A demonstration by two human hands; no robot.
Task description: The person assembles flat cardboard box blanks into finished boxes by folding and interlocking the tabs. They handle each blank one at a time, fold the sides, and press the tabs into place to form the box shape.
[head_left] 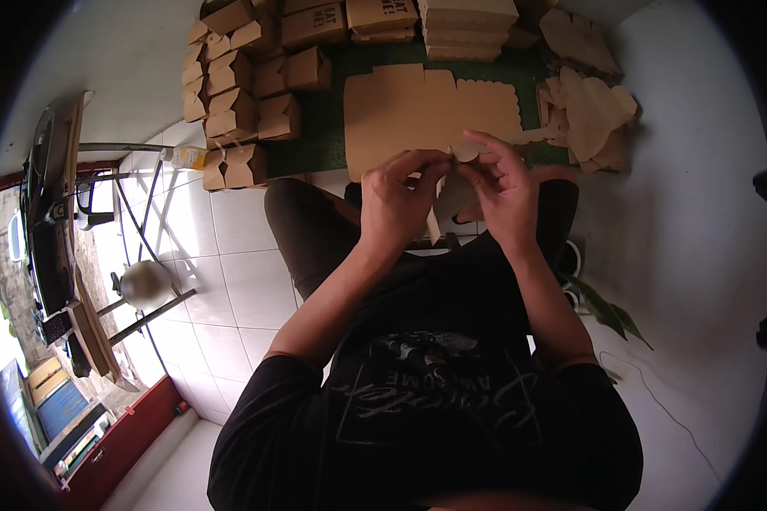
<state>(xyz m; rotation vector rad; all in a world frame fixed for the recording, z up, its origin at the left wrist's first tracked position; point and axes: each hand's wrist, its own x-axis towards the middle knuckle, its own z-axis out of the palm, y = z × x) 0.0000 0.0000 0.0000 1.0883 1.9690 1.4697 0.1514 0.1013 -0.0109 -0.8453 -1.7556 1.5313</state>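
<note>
Both hands meet over my lap at the near edge of a green-topped surface, around a small brown cardboard piece (pixel 465 153). My left hand (pixel 400 192) is closed, its thumb and fingertips pinching the piece's left side. On the other side, my right hand (pixel 504 187) grips it between thumb and fingers, with one finger raised. Part of the piece is hidden by my fingers, so its full shape cannot be made out. Just beyond my hands lies a flat cardboard box blank (pixel 418 106) with a scalloped right edge.
Folded cardboard boxes (pixel 230 111) are piled at the left of the green surface (pixel 320 136). A tall stack of flat cardboard (pixel 469 30) stands at the back. Loose cardboard pieces (pixel 592 119) heap at the right. A bottle with yellow contents (pixel 183 157) is left of the boxes.
</note>
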